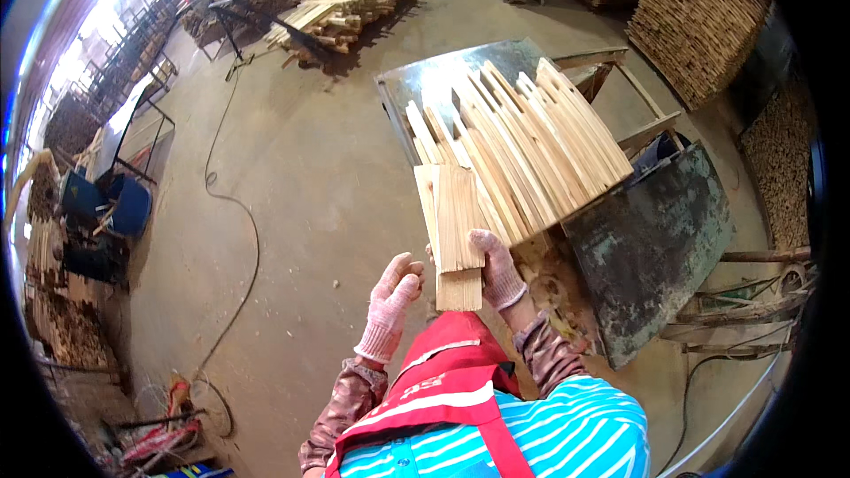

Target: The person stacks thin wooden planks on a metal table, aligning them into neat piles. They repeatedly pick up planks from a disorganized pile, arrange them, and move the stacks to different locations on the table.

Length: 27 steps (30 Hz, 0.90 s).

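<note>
Several flat wooden boards (459,226) are stacked in my right hand (498,267), which grips their right edge near the lower end with its thumb on top. One board sticks out below the others, toward my body. My left hand (391,303) is just left of the boards, apart from them, with its fingers loosely extended and nothing visible in it. Both hands wear pale pinkish knit gloves. Beyond the held boards, a row of long wooden boards (540,146) lies side by side on a metal-topped table (398,88). The held boards overlap the row's near left end.
A dark, worn metal panel (655,248) slopes down at the table's right. Piled lumber (354,0) lies on the floor at the back, and tall wood stacks (699,18) stand at the right. A black cable (252,221) crosses the floor. Blue chairs (128,205) are far left.
</note>
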Each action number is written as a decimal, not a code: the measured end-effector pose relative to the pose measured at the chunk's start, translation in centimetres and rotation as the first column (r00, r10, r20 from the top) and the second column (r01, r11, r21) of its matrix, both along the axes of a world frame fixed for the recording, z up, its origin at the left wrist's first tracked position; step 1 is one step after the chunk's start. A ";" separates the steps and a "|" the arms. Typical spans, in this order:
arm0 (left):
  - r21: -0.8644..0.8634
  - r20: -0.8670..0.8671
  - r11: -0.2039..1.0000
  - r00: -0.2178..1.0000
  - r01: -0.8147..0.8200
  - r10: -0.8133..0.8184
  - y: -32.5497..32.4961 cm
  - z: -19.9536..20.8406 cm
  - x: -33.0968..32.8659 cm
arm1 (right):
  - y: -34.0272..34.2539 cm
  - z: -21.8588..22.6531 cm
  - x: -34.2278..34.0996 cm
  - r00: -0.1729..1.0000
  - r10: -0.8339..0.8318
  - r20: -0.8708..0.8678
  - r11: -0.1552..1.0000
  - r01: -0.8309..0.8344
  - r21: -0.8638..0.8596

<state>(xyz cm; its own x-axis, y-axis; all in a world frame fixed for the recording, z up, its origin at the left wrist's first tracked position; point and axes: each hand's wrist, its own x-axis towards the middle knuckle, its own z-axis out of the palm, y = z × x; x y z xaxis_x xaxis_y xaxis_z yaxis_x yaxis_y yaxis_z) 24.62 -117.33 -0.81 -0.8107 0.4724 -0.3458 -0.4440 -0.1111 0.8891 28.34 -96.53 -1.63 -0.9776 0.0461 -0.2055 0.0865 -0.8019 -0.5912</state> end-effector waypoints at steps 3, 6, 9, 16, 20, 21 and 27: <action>0.002 -0.046 0.999 0.998 -0.035 0.035 -0.8 0.8 -5.8 | -0.1 0.8 -4.6 0.996 -0.072 0.046 0.997 0.071 0.026; -0.002 -0.031 0.996 0.996 -0.085 0.084 -2.0 -0.1 -11.0 | 0.2 1.2 -8.3 0.969 -0.216 0.119 0.972 0.201 0.122; -0.063 0.055 0.993 0.993 -0.102 0.106 -5.1 -2.9 -15.2 | 1.4 0.6 -11.0 0.937 -0.316 0.148 0.925 0.269 0.268; -0.261 0.201 0.964 0.973 -0.058 0.113 -15.9 -12.3 -28.4 | 10.7 1.3 -12.0 0.911 -0.410 0.051 0.386 0.123 0.914; -0.244 0.143 0.967 0.989 0.077 -0.043 -15.8 -13.2 -42.5 | 11.3 3.9 -10.3 0.609 -0.737 0.294 -0.144 -0.566 0.812; -0.345 0.087 0.926 0.987 0.155 -0.133 -13.8 -13.0 -46.2 | 10.9 4.3 -9.9 0.545 -0.792 0.273 -0.100 -0.558 0.824; -0.378 -0.320 0.831 0.785 0.408 -0.530 4.8 -8.2 -56.8 | 4.2 4.9 -4.7 0.616 -0.529 0.583 -0.365 -0.786 0.499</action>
<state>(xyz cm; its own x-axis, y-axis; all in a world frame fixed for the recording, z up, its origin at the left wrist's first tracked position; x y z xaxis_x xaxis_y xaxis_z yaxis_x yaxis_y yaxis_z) -32.17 -112.48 -9.03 -0.6053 0.7651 -0.2198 0.0204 0.2909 0.9565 23.65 -92.31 3.32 -0.6279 0.6581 -0.4156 0.7138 0.6997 0.0297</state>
